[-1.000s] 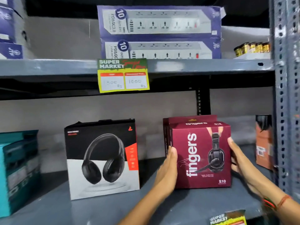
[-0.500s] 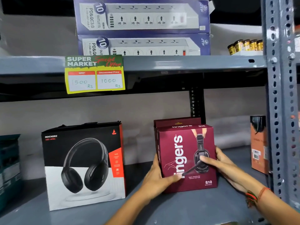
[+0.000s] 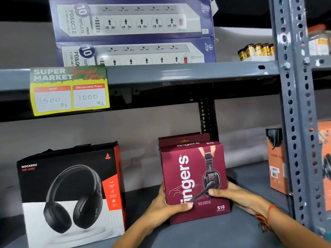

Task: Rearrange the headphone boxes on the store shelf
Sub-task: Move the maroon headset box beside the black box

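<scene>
A maroon "fingers" headphone box (image 3: 189, 169) stands upright on the grey lower shelf (image 3: 206, 235), with a second maroon box (image 3: 180, 137) right behind it. My left hand (image 3: 166, 206) grips its lower left edge, thumb across the front. My right hand (image 3: 236, 194) clasps its lower right side, thumb on the front. To the left, apart from them, stands a black, white and red headphone box (image 3: 71, 192).
An orange box (image 3: 276, 161) stands at the right by the perforated grey upright (image 3: 295, 122). Above, the upper shelf (image 3: 179, 72) carries two purple power-strip boxes (image 3: 132, 20), small jars (image 3: 256, 51) and a yellow price tag (image 3: 69, 90).
Both hands went from flat against the maroon box's sides to gripping it with thumbs on the front. The view has shifted right and come closer.
</scene>
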`<state>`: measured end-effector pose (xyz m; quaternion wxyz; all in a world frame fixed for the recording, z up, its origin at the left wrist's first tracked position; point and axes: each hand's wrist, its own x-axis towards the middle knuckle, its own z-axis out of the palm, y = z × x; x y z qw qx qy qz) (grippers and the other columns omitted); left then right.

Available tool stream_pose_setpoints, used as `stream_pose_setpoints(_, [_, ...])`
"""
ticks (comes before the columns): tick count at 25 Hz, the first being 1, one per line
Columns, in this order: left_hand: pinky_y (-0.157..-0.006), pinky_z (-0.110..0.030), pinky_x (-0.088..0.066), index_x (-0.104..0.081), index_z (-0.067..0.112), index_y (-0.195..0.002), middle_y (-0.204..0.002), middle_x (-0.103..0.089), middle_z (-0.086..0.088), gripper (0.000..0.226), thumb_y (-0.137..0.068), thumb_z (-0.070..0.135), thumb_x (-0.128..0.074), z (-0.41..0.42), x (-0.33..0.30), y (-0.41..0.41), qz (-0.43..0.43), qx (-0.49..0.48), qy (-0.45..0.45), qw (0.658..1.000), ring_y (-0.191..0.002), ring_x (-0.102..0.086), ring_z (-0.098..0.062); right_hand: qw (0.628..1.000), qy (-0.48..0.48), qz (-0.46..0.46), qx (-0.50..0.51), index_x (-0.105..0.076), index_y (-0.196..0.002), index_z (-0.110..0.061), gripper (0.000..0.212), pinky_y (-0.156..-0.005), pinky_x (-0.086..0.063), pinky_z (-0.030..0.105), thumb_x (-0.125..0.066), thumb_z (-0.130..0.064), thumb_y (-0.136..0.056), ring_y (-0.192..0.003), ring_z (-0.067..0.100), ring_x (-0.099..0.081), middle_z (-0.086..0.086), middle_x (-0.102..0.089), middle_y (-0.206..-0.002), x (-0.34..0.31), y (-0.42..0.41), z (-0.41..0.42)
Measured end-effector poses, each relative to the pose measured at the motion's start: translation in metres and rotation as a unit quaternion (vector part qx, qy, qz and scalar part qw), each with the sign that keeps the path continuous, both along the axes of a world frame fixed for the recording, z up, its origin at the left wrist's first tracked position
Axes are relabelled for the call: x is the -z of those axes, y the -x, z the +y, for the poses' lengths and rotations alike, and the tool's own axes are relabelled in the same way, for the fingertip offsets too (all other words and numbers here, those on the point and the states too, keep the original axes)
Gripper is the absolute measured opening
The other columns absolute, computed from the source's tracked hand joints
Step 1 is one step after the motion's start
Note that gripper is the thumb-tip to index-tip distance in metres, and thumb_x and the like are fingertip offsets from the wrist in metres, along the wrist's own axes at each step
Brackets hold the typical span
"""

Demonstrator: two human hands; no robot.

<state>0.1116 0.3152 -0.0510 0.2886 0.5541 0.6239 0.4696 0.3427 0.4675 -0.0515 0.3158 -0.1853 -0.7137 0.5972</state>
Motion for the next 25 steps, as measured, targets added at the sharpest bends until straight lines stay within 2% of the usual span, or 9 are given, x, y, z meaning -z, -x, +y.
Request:
stream_pose_setpoints(6, [-0.072,-0.006,-0.053,-0.037,0.04,-0.141,-0.119,-0.07,0.023,0.11,-0.05,0.055,-0.096,-0.01,0.001,-0.01,-0.002,0.002,-0.01,1.0,-0.096,-0.068,0.014,1.0,-0.012,-0.003,0.005,-0.062,-0.13,-0.026,0.082,-0.089,-0.059,0.028,-0.097,-0.044,-0.058,-0.116,0.019,-0.071,-0.001,-0.076,-0.124,0.0,-0.009,-0.01])
stream_pose_setpoints(10, [-0.101,-0.028,-0.052,-0.034,0.038,-0.145,-0.123,-0.068,0.023,0.117,-0.047,0.059,-0.095,-0.017,0.0,-0.021,0.013,-0.017,-0.015,1.0,-0.109,-0.067,0.004,1.0,-0.007,-0.015,0.015,-0.062,-0.131,-0.022,0.09,-0.083,-0.059,0.025,-0.099,-0.045,-0.051,-0.111,0.019,-0.073,0.001,-0.078,-0.121,0.0,-0.017,-0.017])
stream_pose_setpoints(12, [-0.106,-0.034,-0.05,-0.031,0.036,-0.147,-0.127,-0.067,0.02,0.12,-0.049,0.057,-0.095,-0.023,-0.007,-0.026,0.011,-0.014,-0.011,1.0,-0.114,-0.065,-0.001,0.999,-0.018,-0.013,0.025,-0.06,-0.134,-0.021,0.097,-0.082,-0.06,0.025,-0.099,-0.046,-0.049,-0.111,0.018,-0.073,0.003,-0.076,-0.124,-0.005,-0.02,-0.023])
stream_pose_setpoints(14, [-0.11,-0.038,-0.047,-0.022,0.031,-0.155,-0.139,-0.061,0.014,0.132,-0.048,0.062,-0.093,-0.032,-0.013,-0.029,0.011,-0.025,-0.024,0.999,-0.124,-0.061,-0.006,0.996,-0.054,0.021,0.071,-0.048,-0.146,-0.025,0.109,-0.092,-0.058,0.031,-0.096,-0.047,-0.051,-0.117,0.019,-0.069,0.002,-0.07,-0.135,-0.014,-0.019,-0.032])
stream_pose_setpoints(16, [-0.119,-0.044,-0.035,-0.003,0.035,-0.16,-0.162,-0.036,0.01,0.148,-0.044,0.079,-0.082,-0.048,-0.02,-0.03,0.039,-0.084,-0.064,0.994,-0.146,-0.039,-0.014,0.975,-0.111,0.092,0.168,-0.024,-0.158,-0.038,0.125,-0.112,-0.042,0.043,-0.095,-0.051,-0.055,-0.14,0.021,-0.048,-0.01,-0.042,-0.158,-0.025,-0.017,-0.042])
stream_pose_setpoints(18, [-0.121,-0.036,-0.026,0.002,0.048,-0.157,-0.165,-0.015,0.025,0.137,-0.048,0.089,-0.071,-0.071,-0.029,-0.025,0.09,-0.138,-0.18,0.97,-0.151,-0.019,-0.002,0.922,-0.202,0.165,0.286,-0.012,-0.157,-0.051,0.12,-0.12,-0.023,0.041,-0.086,-0.061,-0.063,-0.152,0.011,-0.021,-0.029,-0.017,-0.159,-0.041,-0.012,-0.061])
stream_pose_setpoints(20, [-0.118,-0.017,-0.021,-0.007,0.052,-0.156,-0.162,-0.012,0.036,0.114,-0.064,0.083,-0.068,-0.099,-0.043,-0.013,0.167,-0.176,-0.334,0.911,-0.149,-0.015,0.01,0.862,-0.286,0.252,0.335,-0.012,-0.157,-0.05,0.111,-0.122,-0.017,0.03,-0.077,-0.068,-0.069,-0.151,-0.004,-0.014,-0.037,-0.012,-0.159,-0.055,-0.002,-0.091])
stream_pose_setpoints(23, [-0.12,-0.017,-0.017,-0.02,0.037,-0.158,-0.169,-0.013,0.016,0.098,-0.078,0.067,-0.069,-0.142,-0.064,0.026,0.226,-0.247,-0.478,0.812,-0.154,-0.014,-0.003,0.809,-0.366,0.34,0.312,-0.015,-0.161,-0.026,0.105,-0.124,-0.016,0.024,-0.073,-0.053,-0.079,-0.154,0.003,-0.015,-0.013,-0.016,-0.169,-0.073,0.047,-0.146])
stream_pose_setpoints(25, [-0.123,-0.019,-0.011,-0.016,0.036,-0.159,-0.171,-0.006,0.012,0.105,-0.075,0.064,-0.073,-0.176,-0.071,0.065,0.223,-0.3,-0.486,0.79,-0.155,-0.007,-0.005,0.816,-0.38,0.352,0.255,-0.019,-0.161,-0.02,0.104,-0.123,-0.019,0.024,-0.074,-0.055,-0.08,-0.155,0.008,-0.019,-0.006,-0.021,-0.17,-0.078,0.097,-0.179])
